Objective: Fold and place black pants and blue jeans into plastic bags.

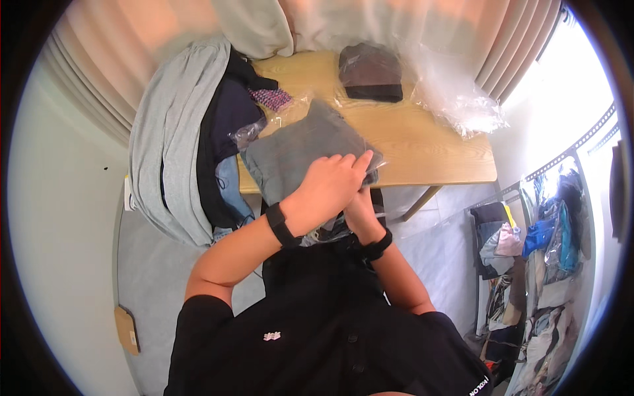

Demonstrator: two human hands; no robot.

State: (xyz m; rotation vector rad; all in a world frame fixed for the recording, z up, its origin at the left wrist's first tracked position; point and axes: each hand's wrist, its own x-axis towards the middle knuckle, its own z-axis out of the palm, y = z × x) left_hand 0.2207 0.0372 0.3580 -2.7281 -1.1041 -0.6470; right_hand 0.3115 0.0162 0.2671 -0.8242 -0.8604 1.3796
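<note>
A folded grey garment (284, 155) in a clear plastic bag (368, 146) lies tilted across the table's front edge. My left hand (333, 181) is closed over its near right part, with bent fingers pressed on the cloth and film. Just below and to the right, my right hand (360, 210) closes on the bag's near edge. Its fingertips are hidden behind the left hand. Loose film shows under the hands. Each wrist wears a black band.
The wooden table (436, 162) holds a dark folded garment in film (371, 72) at the back and a heap of clear plastic bags (456, 99) at right. Grey and dark clothes (178, 132) are piled at left. A rack of bagged clothes (548, 231) stands at right.
</note>
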